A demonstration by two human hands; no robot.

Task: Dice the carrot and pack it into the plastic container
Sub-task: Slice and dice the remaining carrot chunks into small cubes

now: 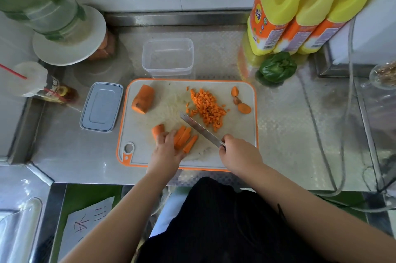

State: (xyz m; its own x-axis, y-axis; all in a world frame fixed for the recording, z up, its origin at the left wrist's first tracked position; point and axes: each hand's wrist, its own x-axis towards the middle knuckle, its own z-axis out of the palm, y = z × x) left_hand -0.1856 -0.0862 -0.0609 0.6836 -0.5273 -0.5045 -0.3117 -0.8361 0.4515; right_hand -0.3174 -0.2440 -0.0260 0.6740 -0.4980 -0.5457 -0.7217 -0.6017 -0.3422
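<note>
On the orange-rimmed cutting board (162,104) lies a heap of diced carrot (207,108) at centre right. A thick carrot chunk (143,99) rests at the board's upper left. My left hand (166,150) presses down on several carrot sticks (183,138), with a smaller carrot piece (158,130) beside its fingers. My right hand (240,153) grips the handle of a knife (200,129); the blade points up-left, just right of the sticks. The clear plastic container (167,57) stands behind the board with nothing in it. Its grey lid (101,106) lies left of the board.
Carrot end scraps (241,101) sit at the board's right edge. A green pepper (276,68) and three yellow bottles (300,10) stand at back right. A white plate (70,37) under a green jar, and a cup with a straw (30,78), are at left. A cable (321,134) runs along the right.
</note>
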